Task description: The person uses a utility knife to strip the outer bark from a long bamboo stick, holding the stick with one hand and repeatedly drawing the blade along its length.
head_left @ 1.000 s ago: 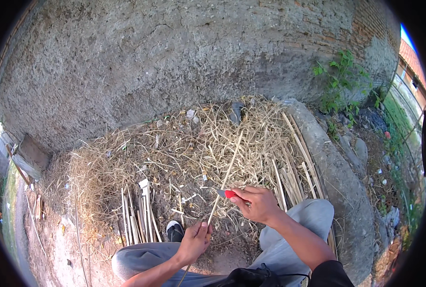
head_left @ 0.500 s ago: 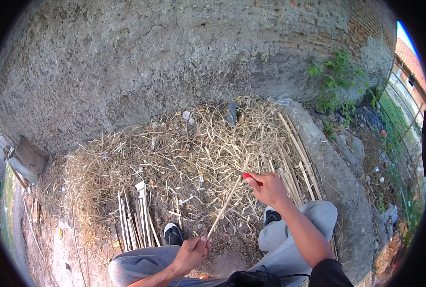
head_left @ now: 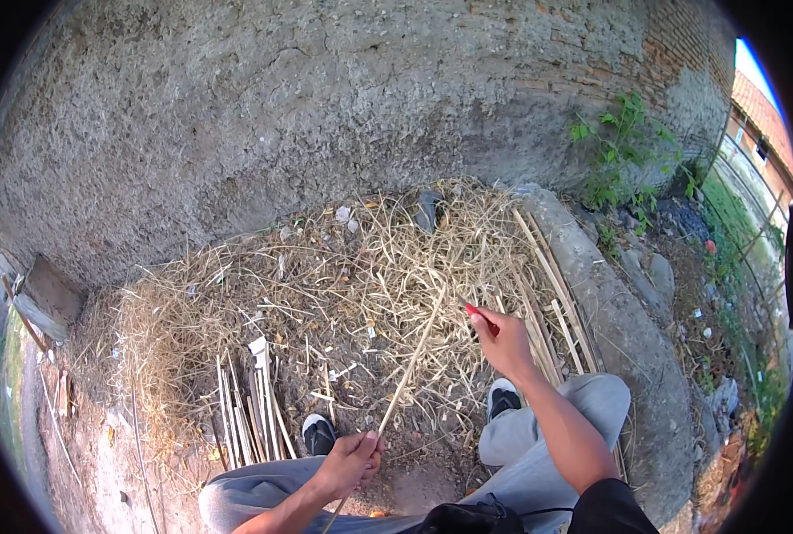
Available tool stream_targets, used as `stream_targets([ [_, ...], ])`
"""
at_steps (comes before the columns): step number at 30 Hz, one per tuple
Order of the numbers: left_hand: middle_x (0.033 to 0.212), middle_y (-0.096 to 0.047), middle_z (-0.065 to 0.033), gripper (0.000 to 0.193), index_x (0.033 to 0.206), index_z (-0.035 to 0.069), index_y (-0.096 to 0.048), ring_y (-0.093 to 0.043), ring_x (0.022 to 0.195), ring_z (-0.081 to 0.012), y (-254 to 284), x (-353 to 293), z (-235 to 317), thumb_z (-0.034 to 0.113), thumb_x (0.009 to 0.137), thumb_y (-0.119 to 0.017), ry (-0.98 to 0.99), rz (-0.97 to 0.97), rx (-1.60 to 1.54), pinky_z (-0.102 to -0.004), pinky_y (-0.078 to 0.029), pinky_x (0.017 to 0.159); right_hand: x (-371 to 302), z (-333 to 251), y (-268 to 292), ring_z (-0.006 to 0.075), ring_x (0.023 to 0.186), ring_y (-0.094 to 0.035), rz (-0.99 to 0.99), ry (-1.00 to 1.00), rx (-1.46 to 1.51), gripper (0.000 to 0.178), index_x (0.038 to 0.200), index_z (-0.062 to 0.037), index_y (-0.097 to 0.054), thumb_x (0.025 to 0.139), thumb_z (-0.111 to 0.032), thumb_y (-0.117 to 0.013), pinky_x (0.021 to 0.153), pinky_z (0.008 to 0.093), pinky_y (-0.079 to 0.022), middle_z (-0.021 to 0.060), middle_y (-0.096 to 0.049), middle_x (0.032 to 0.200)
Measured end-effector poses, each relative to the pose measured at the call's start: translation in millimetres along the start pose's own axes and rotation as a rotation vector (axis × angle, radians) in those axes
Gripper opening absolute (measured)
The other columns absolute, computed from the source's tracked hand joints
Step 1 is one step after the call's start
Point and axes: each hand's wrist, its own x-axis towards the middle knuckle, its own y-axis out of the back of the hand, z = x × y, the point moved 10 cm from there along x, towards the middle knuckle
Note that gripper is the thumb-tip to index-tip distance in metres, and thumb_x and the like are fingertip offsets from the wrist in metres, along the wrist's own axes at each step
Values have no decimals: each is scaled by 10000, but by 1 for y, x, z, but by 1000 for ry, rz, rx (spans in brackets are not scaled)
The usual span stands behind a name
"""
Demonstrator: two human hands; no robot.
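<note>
My left hand (head_left: 350,465) is closed around the lower part of a long, thin pale stick (head_left: 417,356), likely split bamboo, which slants up and away to the right. The stick's near end runs on below the hand toward my lap. In my right hand (head_left: 505,347) is a small knife with a red handle (head_left: 474,311), its short dark blade pointing up-left. The blade stands just right of the stick's far part, with a small gap between them. My fingers hide most of the handle.
Shavings (head_left: 441,267) cover the ground between my shoes and the rough wall (head_left: 325,116). Split sticks (head_left: 252,409) lie in a bundle by my left shoe (head_left: 319,436); longer strips (head_left: 552,276) lie at right along a stone edge (head_left: 610,329). A green plant (head_left: 623,147) grows by the wall.
My right hand and the knife have shifted right, off the stick. My left hand has moved slightly left, still holding the stick.
</note>
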Motion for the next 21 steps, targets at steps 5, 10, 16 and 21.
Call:
stream_targets([
  [5, 686, -437, -28, 287, 973, 17, -474, -388, 492, -88, -22, 6, 22, 277, 1073, -408, -56, -17, 71, -240, -344, 403, -38, -44, -32, 150, 525, -539, -232, 78, 106, 294, 1135, -19, -699, 962, -245, -622, 514, 306, -424, 110, -635, 659],
  [10, 634, -421, 1, 296, 972, 43, -501, -330, 439, -74, -24, 11, 30, 308, 1071, -415, -48, -37, 37, -239, -302, 388, -35, -59, -26, 200, 552, -608, -210, 253, 21, 292, 1112, 9, -700, 947, -224, -637, 528, 328, -468, 138, -674, 729],
  [16, 560, -301, 38, 408, 868, 83, -454, -266, 432, -76, -30, 4, 32, 414, 1076, -339, 27, -10, -33, -254, -229, 389, -46, -64, -31, 252, 599, -646, -178, 429, 19, 333, 1074, 13, -715, 940, -282, -637, 556, 352, -501, 147, -699, 787],
  [21, 518, -277, 40, 460, 781, 113, -393, -269, 422, -92, -29, 11, 19, 474, 1061, -340, 61, -13, -54, -265, -221, 396, -54, -66, -45, 297, 637, -662, -239, 418, -35, 387, 1070, 0, -720, 947, -352, -615, 604, 380, -531, 141, -688, 767],
])
